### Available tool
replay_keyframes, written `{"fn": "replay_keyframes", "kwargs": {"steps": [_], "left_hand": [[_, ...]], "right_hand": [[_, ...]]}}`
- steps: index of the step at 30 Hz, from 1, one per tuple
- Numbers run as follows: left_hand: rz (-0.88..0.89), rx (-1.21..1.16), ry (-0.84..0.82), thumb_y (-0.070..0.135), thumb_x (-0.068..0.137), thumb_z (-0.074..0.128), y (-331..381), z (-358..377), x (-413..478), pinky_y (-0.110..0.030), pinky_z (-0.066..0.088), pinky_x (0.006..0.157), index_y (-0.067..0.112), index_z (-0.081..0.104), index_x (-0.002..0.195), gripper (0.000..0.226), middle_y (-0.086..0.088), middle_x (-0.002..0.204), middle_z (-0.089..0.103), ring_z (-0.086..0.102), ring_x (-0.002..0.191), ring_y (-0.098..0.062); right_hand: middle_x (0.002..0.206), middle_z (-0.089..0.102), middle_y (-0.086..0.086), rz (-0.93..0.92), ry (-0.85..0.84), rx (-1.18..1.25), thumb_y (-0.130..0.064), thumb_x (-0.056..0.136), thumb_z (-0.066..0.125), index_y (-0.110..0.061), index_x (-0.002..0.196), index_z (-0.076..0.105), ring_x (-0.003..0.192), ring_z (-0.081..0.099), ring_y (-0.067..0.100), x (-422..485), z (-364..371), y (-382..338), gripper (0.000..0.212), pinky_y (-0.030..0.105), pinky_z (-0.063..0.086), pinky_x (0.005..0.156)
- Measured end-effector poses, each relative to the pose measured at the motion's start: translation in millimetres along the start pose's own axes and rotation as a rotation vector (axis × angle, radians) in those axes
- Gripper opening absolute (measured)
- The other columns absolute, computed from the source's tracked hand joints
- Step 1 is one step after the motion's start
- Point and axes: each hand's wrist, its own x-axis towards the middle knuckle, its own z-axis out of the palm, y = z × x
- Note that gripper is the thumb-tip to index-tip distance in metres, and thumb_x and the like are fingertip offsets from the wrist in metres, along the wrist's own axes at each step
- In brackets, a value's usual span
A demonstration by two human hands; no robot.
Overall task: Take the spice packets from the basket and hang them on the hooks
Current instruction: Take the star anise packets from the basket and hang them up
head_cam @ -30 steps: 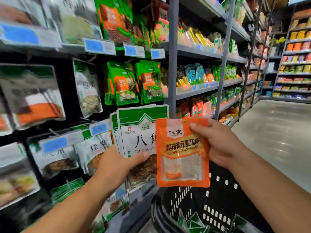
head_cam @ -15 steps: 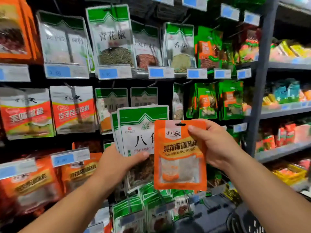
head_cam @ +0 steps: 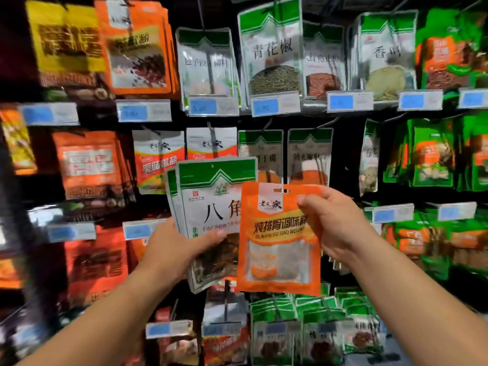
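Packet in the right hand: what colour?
Orange packet, white patch at top; head view.

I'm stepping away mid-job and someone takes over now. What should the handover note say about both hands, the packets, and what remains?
Left hand grips a stack of green-and-white packets, at least two.
Right hand pinches one orange packet near its top corner, hang hole free.
Both are held up before the wall of hanging packets; neither is on a hook yet.
Basket is out of view, so what it holds is unknown.
Left to do: hang the orange packet, then the green-and-white ones.
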Motion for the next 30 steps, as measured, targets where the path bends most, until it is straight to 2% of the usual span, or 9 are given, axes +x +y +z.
{"fn": "replay_keyframes", "kwargs": {"steps": [3,10,14,18,23,26,30], "left_hand": [[-0.051,0.003,0.052,0.016,0.072,0.089,-15.2,-23.0,-6.8,-0.038,0.056,0.095,0.018,0.073,0.117,0.048,0.005,0.107,0.080,0.075,0.101,-0.013],[-0.145,0.004,0.145,0.007,0.074,0.087,-56.8,-46.0,-28.3,-0.037,0.058,0.091,0.017,0.074,0.115,0.045,0.005,0.105,0.080,0.076,0.098,-0.015],[-0.181,0.011,0.210,0.009,0.071,0.089,-78.2,-53.9,-34.1,-0.045,0.057,0.094,0.019,0.075,0.113,0.045,0.004,0.104,0.080,0.076,0.097,-0.015],[-0.207,0.012,0.241,0.009,0.068,0.089,-90.2,-64.9,-34.2,-0.046,0.058,0.092,0.017,0.075,0.111,0.046,0.004,0.100,0.080,0.077,0.093,-0.015],[-0.212,0.011,0.295,0.017,0.064,0.090,-101.7,-78.0,-34.5,-0.041,0.058,0.088,0.023,0.075,0.109,0.048,0.008,0.101,0.080,0.076,0.093,-0.011],[-0.240,0.043,0.289,0.017,0.064,0.092,-110.7,-85.6,-35.5,-0.045,0.058,0.091,0.025,0.077,0.104,0.044,0.007,0.100,0.080,0.076,0.092,-0.012],[-0.248,0.027,0.281,0.017,0.062,0.091,-113.6,-90.9,-32.7,-0.046,0.058,0.092,0.021,0.075,0.106,0.047,0.005,0.100,0.080,0.077,0.092,-0.013]], "right_hand": [[0.080,0.075,0.017,0.010,-0.014,0.049,0.007,0.093,0.057,-0.005,0.093,0.070,0.064,0.071,0.024,4.6,10.8,21.0,0.017,0.037,0.062,0.061],[0.081,0.076,0.016,0.096,-0.049,0.047,0.004,0.094,0.058,-0.008,0.094,0.070,0.065,0.073,0.023,12.9,36.9,76.4,0.016,0.038,0.062,0.063],[0.076,0.073,0.017,0.149,-0.040,0.031,0.007,0.093,0.058,-0.005,0.090,0.068,0.062,0.071,0.024,12.3,47.3,105.0,0.016,0.033,0.060,0.059],[0.074,0.072,0.018,0.182,-0.041,-0.028,0.007,0.091,0.060,-0.002,0.090,0.070,0.060,0.069,0.024,13.8,49.8,126.6,0.014,0.032,0.057,0.054],[0.090,0.075,0.027,0.242,0.000,-0.063,0.005,0.089,0.066,0.003,0.097,0.072,0.073,0.073,0.032,23.8,50.4,147.3,0.010,0.040,0.059,0.067],[0.092,0.075,0.029,0.260,0.034,-0.061,0.005,0.089,0.066,0.006,0.099,0.070,0.073,0.073,0.034,28.9,51.6,156.6,0.011,0.040,0.059,0.067],[0.093,0.076,0.026,0.248,0.030,-0.048,0.002,0.091,0.066,0.004,0.102,0.070,0.077,0.075,0.035,36.1,55.6,160.6,0.011,0.040,0.061,0.067]]}}
